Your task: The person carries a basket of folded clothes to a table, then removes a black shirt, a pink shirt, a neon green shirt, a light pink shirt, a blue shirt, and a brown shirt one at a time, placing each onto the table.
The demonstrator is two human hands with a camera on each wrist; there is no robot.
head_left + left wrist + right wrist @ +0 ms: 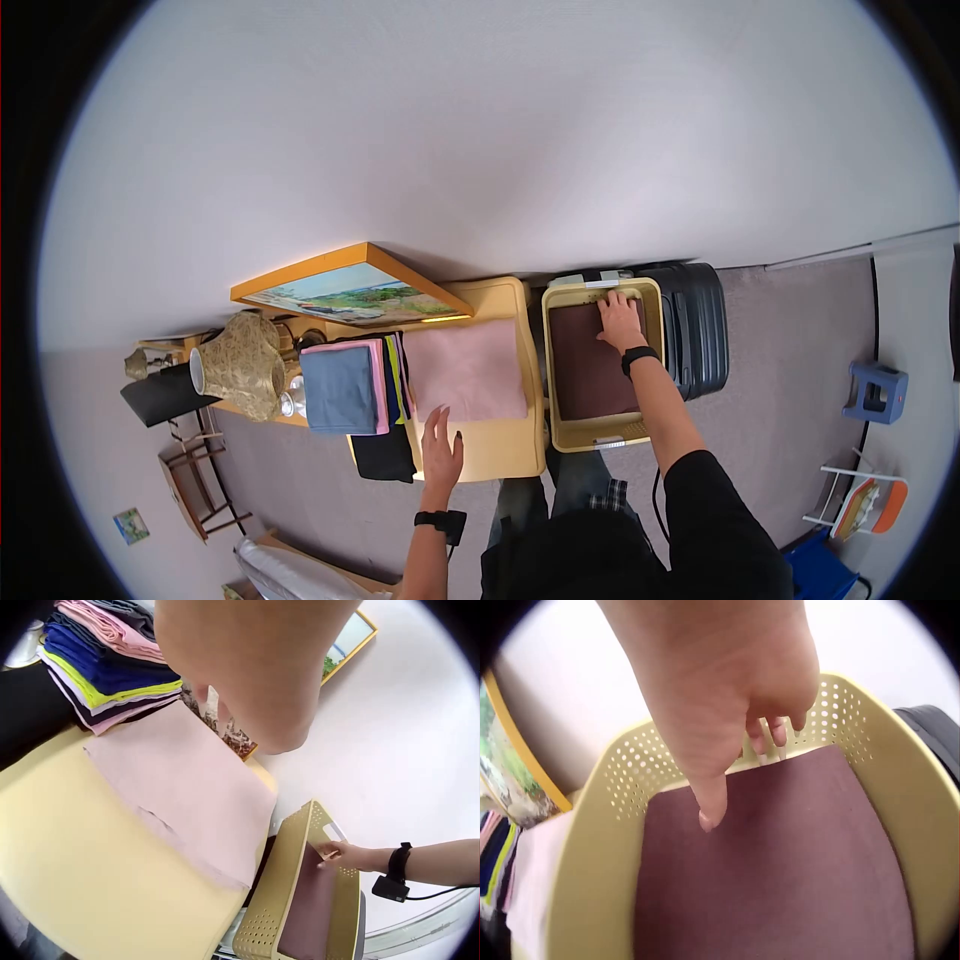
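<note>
My right hand (621, 322) reaches into a yellow perforated plastic basket (592, 892), over a dark maroon folded cloth (780, 862) lying flat inside. In the right wrist view its thumb is over the cloth and its other fingers reach to the cloth's far edge, not curled round it. My left hand (441, 458) hovers with relaxed fingers near the front left corner of a pale pink folded cloth (468, 370). That cloth lies on the cream table (495, 450). Left of it stands a stack of folded cloths (112, 671) in grey, pink, navy, blue and lime.
A framed landscape painting (350, 290) leans on the wall behind the table. Farther left stands a lamp with a patterned shade (245, 365). Black cloth (383, 455) hangs at the table's front edge. Beyond the basket is a dark suitcase (700, 330); a blue stool (876, 392) stands far right.
</note>
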